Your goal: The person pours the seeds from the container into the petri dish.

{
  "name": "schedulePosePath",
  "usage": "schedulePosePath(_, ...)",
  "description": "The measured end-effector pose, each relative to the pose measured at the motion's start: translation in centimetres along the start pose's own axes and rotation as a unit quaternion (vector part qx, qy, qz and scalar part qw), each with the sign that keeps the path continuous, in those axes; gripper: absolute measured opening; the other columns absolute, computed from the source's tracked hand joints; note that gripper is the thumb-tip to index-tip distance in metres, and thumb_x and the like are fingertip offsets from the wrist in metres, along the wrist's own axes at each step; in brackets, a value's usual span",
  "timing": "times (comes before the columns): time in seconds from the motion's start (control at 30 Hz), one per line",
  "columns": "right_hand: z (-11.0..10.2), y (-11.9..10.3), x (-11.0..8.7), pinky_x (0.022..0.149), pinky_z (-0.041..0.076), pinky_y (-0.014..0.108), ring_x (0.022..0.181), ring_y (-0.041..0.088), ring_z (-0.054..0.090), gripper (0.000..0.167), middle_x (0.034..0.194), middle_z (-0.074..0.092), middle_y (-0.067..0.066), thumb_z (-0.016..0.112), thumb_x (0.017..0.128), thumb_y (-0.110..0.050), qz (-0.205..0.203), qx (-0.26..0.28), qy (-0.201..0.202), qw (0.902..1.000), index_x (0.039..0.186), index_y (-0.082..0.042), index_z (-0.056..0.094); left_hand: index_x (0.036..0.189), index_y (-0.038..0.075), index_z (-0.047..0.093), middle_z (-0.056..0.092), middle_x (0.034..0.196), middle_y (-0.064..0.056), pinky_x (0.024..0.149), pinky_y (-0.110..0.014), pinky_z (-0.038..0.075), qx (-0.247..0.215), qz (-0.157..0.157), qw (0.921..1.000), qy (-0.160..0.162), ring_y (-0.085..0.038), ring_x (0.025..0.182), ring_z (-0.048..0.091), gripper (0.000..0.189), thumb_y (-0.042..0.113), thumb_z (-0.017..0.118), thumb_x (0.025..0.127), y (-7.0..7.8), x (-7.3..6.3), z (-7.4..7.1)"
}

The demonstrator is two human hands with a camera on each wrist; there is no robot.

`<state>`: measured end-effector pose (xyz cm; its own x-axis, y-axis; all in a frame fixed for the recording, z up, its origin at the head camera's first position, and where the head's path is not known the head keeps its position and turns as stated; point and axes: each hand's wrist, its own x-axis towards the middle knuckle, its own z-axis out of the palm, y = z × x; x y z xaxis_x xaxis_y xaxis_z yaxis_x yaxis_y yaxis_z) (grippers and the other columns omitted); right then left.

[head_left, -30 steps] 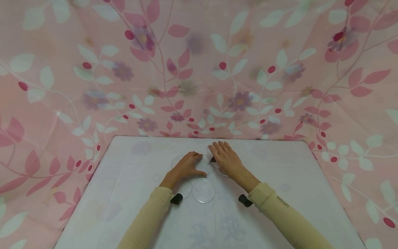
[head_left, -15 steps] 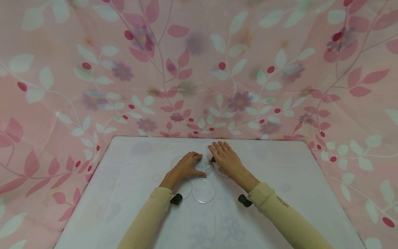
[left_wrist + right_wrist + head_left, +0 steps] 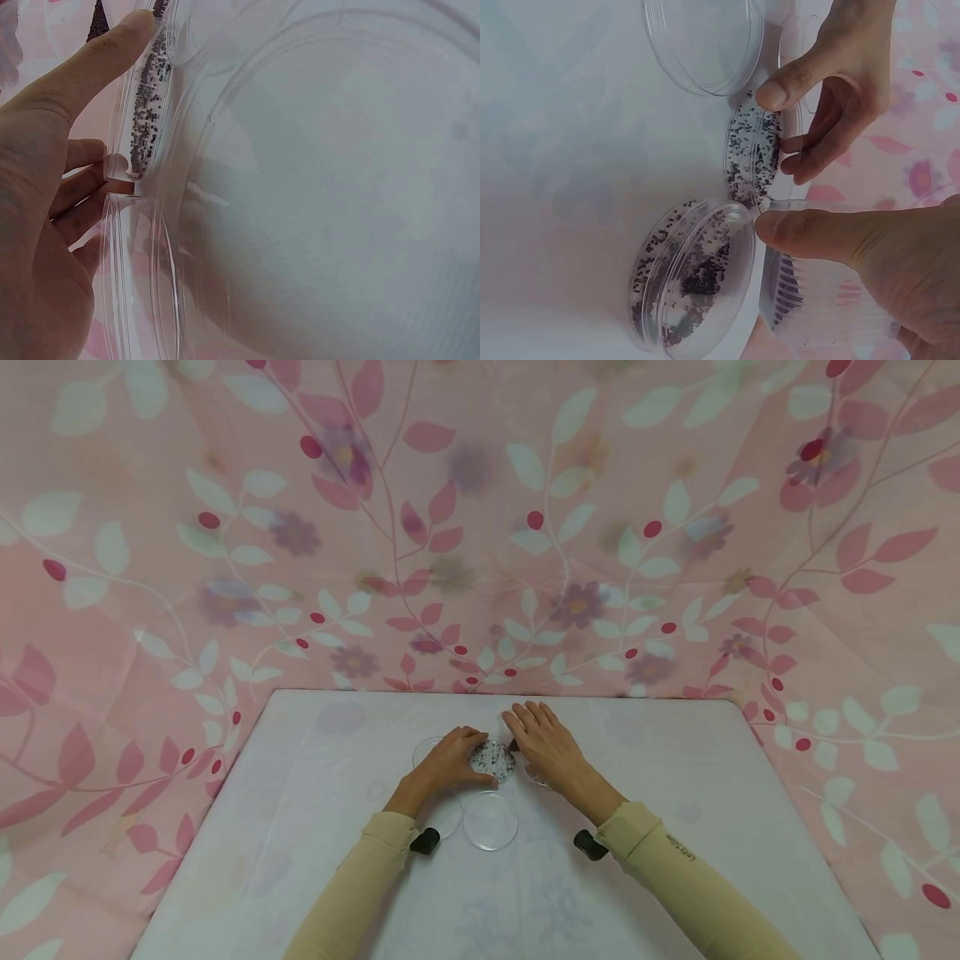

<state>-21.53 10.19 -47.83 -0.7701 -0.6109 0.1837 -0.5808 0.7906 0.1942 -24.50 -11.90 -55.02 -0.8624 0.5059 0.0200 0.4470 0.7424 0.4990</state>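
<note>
right wrist view: with left fingers (image 3: 825, 154) curled round dish (image 3: 735, 150) and right fingers (image 3: 810, 231) clamped on container (image 3: 832, 289), could spill dark grains (image 3: 766, 154) by overtipping.

Pink floral backdrop (image 3: 480, 543), white-topped table (image 3: 555, 877), faint bluish pattern (image 3: 555, 910).

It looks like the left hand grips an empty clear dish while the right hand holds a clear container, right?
Not quite: the clear dish the left hand grips has dark bits in it, as the right wrist view shows. The right hand does hold a clear container.
</note>
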Motion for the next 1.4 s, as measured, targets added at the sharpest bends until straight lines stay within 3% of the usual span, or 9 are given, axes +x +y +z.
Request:
schedulePosePath(0.67, 0.1, -0.12, 0.0, 0.118, 0.033, 0.048, 0.136, 0.036, 0.045, 0.093, 0.147, 0.047, 0.017, 0.091, 0.069, -0.024, -0.003, -0.003, 0.002, 1.0, 0.144, -0.005, 0.04, 0.142, 0.011, 0.053, 0.056, 0.137, -0.006, 0.112, -0.038, 0.043, 0.006, 0.001, 1.0, -0.004, -0.021, 0.127, 0.051, 0.093, 0.062, 0.081, 0.068, -0.2, -0.01, 0.14)
schedulePosePath(0.87, 0.25, -0.06, 0.0, 0.117, 0.035, 0.048, 0.134, 0.035, 0.047, 0.085, 0.145, 0.049, 0.017, 0.087, 0.072, -0.02, -0.004, -0.003, 0.019, 0.9998, 0.143, -0.005, 0.042, 0.142, 0.012, 0.052, 0.055, 0.138, -0.005, 0.112, -0.039, 0.042, 0.01, -0.005, 0.9999, -0.007, -0.021, 0.128, 0.05, 0.095, 0.063, 0.081, 0.068, 0.08, -0.06, -0.08)
schedulePosePath(1.1, 0.01, 0.02, -0.01, 0.117, 0.034, 0.047, 0.134, 0.035, 0.048, 0.078, 0.145, 0.049, 0.017, 0.083, 0.077, -0.019, 0.005, 0.005, 0.01, 0.9999, 0.142, -0.005, 0.043, 0.142, 0.012, 0.053, 0.055, 0.138, -0.006, 0.113, -0.04, 0.041, 0.013, 0.001, 0.9999, -0.005, -0.021, 0.128, 0.05, 0.094, 0.063, 0.08, 0.068, 0.14, -0.04, -0.14)
schedulePosePath(1.4, 0.07, 0.12, -0.13, 0.118, 0.032, 0.047, 0.135, 0.034, 0.047, 0.091, 0.146, 0.048, 0.016, 0.089, 0.069, -0.024, 0.011, 0.016, 0.014, 0.9997, 0.144, -0.005, 0.042, 0.141, 0.01, 0.053, 0.055, 0.138, -0.007, 0.112, -0.042, 0.042, 0.005, 0.002, 1.0, -0.003, -0.024, 0.129, 0.049, 0.093, 0.059, 0.082, 0.068, 0.29, -0.16, -0.3)
